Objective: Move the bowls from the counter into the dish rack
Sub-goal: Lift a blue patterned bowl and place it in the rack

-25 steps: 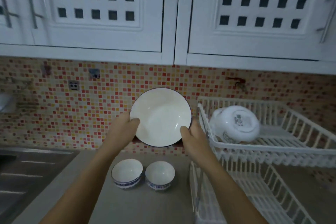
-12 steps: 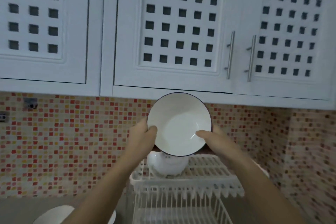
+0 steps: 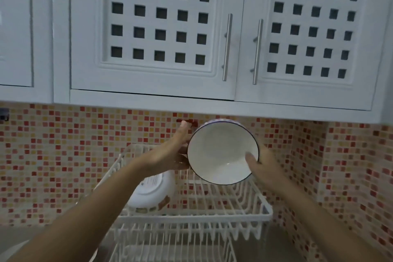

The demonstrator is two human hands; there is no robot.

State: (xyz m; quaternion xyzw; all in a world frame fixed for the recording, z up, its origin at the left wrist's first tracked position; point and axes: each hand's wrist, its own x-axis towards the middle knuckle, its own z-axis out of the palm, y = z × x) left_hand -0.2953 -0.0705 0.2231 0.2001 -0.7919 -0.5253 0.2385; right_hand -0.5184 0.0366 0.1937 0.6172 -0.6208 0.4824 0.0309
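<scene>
A white bowl with a dark rim point(image 3: 221, 151) is held upright on its edge, inside facing me, above the top tier of the white wire dish rack point(image 3: 212, 217). My right hand point(image 3: 260, 165) grips its right rim with the thumb inside. My left hand point(image 3: 170, 153) lies flat against its left side, fingers stretched out. Another white bowl point(image 3: 152, 192) rests upside down and tilted in the left part of the rack's top tier, partly hidden by my left forearm.
White upper cabinets point(image 3: 161, 34) with steel handles hang just above the bowl. A red and yellow mosaic backsplash point(image 3: 63, 155) is behind the rack. The rack's lower tier point(image 3: 170, 249) shows at the bottom. A pale rounded edge point(image 3: 12, 251) sits at the lower left.
The bowl and both hands have moved right and down toward the rack's top tier. My left hand has opened flat against the bowl's side. The view has shifted right.
</scene>
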